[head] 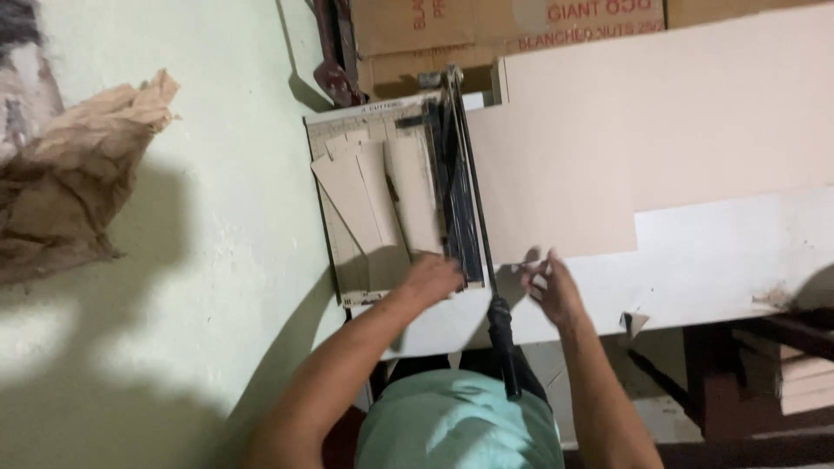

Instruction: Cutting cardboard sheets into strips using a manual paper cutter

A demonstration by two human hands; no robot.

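Left grip (432, 280) rests on cut strips (382, 195); right hand (551, 291) touches sheet (608, 148).

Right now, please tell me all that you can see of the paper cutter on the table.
The paper cutter has a pale gridded board and a dark blade arm with a black handle reaching toward the person. It lies flat on the white table. Cut tan card strips are heaped on its board. The left hand rests on its near edge; the right hand is beside the arm, apart.
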